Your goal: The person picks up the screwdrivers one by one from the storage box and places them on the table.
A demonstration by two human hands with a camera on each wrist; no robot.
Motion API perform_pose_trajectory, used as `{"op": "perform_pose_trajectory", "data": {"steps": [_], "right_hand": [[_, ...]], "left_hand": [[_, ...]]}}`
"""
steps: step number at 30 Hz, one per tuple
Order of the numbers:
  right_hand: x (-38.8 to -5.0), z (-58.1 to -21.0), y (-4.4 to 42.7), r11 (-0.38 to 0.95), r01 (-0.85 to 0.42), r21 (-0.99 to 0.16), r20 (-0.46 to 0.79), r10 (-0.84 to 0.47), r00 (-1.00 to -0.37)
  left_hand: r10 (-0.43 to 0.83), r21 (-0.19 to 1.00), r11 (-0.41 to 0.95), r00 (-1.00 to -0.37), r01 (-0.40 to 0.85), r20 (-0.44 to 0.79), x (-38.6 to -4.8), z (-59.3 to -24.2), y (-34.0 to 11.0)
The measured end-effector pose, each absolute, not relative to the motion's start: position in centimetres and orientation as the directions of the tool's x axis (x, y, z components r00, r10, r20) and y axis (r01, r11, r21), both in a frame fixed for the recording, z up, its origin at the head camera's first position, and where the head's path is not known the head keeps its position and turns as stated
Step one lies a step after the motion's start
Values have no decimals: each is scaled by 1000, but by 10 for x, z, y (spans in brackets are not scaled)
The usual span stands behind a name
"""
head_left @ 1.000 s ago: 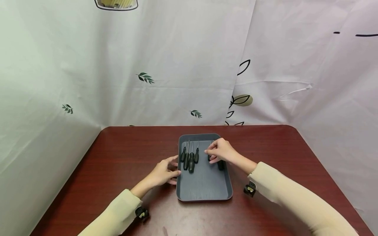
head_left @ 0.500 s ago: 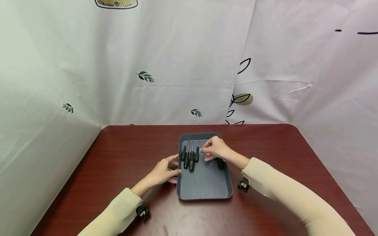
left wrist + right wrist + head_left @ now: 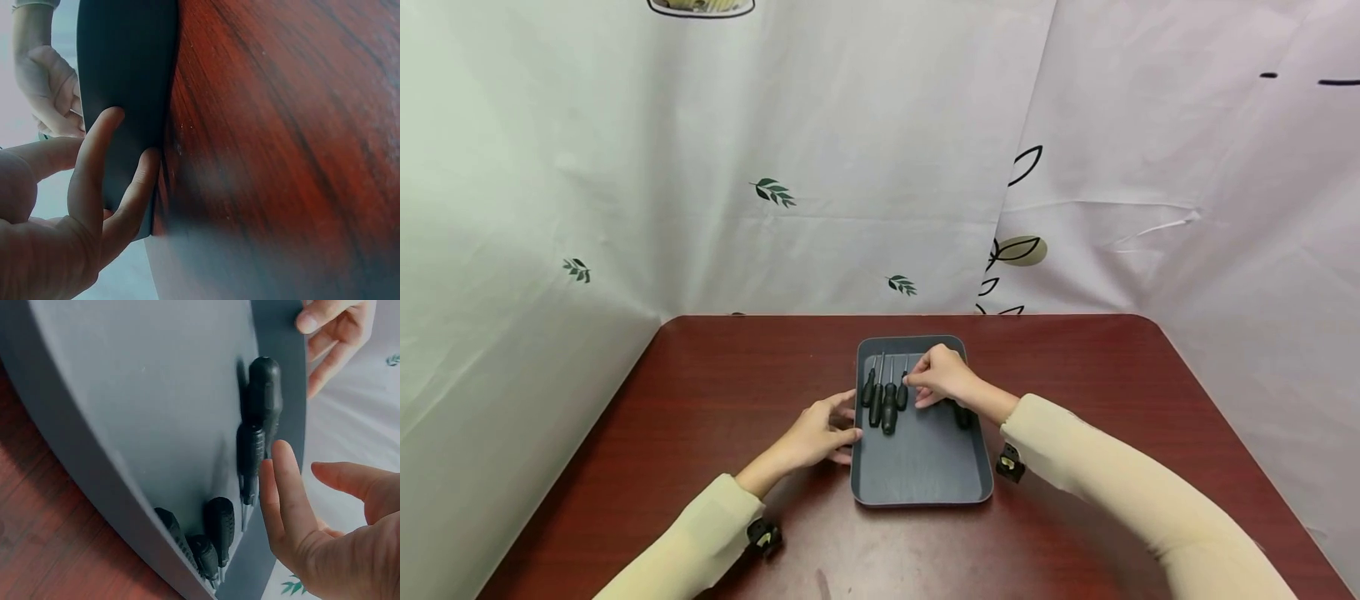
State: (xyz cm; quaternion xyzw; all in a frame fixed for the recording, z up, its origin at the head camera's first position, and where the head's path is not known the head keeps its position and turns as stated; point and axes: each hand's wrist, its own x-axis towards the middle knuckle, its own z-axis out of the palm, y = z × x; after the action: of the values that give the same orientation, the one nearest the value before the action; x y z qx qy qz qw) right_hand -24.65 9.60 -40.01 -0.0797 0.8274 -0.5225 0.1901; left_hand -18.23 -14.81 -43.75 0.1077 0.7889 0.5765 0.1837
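A grey rectangular tray lies on the table with black-handled screwdrivers in it. Several stand side by side along its left, among them a thick one and a small one. My left hand rests at the tray's left side, fingers spread against the outer wall, thumb on the rim. Over the tray, my right hand has its fingertips at the small screwdriver; thumb and fingers stand apart in the right wrist view. Another screwdriver lies partly hidden under the right hand.
Three screwdriver handles, one of them a stubby handle, lie by the tray's other long wall in the right wrist view. The tray sits on a dark red wooden table. White patterned cloth hangs around the table's back and sides.
My right hand has moved left, from the right-hand screwdrivers to the small one at the end of the left row. The left hand keeps its place on the tray.
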Motion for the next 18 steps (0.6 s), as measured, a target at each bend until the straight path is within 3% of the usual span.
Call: {"op": "perform_pose_trajectory", "data": {"steps": [18], "right_hand": [[-259, -411, 85, 520, 62, -852, -229, -263, -937]], "left_hand": [[376, 950, 308, -911, -50, -169, -182, -438, -147]]}}
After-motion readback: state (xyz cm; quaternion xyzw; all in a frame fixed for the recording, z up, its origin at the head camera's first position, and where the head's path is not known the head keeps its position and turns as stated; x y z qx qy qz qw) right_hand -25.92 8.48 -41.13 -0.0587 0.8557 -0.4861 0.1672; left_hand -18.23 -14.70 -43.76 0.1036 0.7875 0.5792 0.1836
